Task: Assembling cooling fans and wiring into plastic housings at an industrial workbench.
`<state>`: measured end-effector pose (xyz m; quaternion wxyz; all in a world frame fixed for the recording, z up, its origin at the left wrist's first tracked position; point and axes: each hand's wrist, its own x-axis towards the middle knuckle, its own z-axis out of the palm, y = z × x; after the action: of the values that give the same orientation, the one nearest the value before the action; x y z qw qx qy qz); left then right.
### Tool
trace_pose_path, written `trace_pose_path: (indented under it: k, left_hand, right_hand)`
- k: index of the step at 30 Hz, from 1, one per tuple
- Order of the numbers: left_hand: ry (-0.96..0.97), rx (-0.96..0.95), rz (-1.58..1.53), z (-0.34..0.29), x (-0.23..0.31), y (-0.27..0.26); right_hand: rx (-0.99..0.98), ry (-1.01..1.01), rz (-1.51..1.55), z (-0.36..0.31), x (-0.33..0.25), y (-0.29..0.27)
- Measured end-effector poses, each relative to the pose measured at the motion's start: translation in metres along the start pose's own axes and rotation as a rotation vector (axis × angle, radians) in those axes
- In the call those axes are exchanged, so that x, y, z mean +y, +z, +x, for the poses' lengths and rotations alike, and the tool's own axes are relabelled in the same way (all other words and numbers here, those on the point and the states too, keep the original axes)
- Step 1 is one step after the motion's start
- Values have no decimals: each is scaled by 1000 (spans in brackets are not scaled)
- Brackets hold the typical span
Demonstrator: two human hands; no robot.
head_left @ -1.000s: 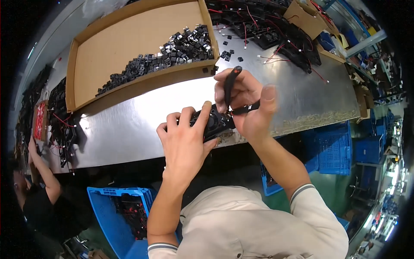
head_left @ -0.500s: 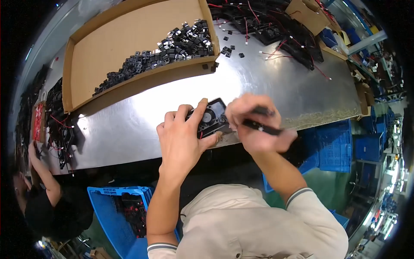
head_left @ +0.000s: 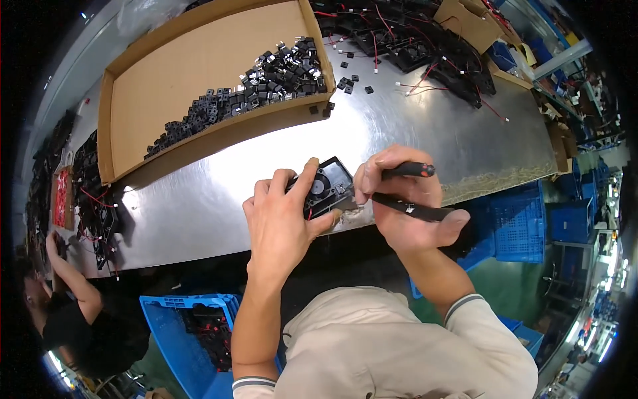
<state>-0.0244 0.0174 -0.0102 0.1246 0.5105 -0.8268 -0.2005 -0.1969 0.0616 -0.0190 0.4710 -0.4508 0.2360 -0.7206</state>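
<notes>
My left hand (head_left: 278, 209) is closed around a black plastic housing (head_left: 339, 174) with a round fan-like part set in it, pressing it against the metal tabletop near the front edge. The fingers lie over its far-left side and the thumb along its near side. Just right of the housing, my right hand (head_left: 405, 226) grips pliers (head_left: 415, 210) with two dark, spread handles, one tipped in red. The fingers curl around the upper handle, while the lower one lies across the palm toward the thumb. Its jaws are hidden by the fingers.
A shallow cardboard tray (head_left: 219, 123) with many small black parts stands at the back left. Loose black parts (head_left: 345, 84) lie beside it. Black housings with red wires (head_left: 412, 56) are heaped at the back right. Blue crates (head_left: 518, 226) stand below the table. Another person (head_left: 80, 299) works at left.
My right hand, blurred before, is now steadier and slightly more open, with its thumb extended and the handles clearly visible. My left hand still holds the housing. The whole view has shifted slightly.
</notes>
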Motion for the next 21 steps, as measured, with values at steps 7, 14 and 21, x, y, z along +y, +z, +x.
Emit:
trace_pose_path:
  k: [7,14,21]
  left_hand:
    - [-9,-9,8,0,-1,-1]
    - [-13,0,-9,-1,-3,0]
    - [-27,-29,-37,-2,-6,1]
  right_hand:
    - [22,17,-53,2,5,5]
    - [7,-45,-71,-1,10,3]
    - [26,-106,-89,-1,17,6]
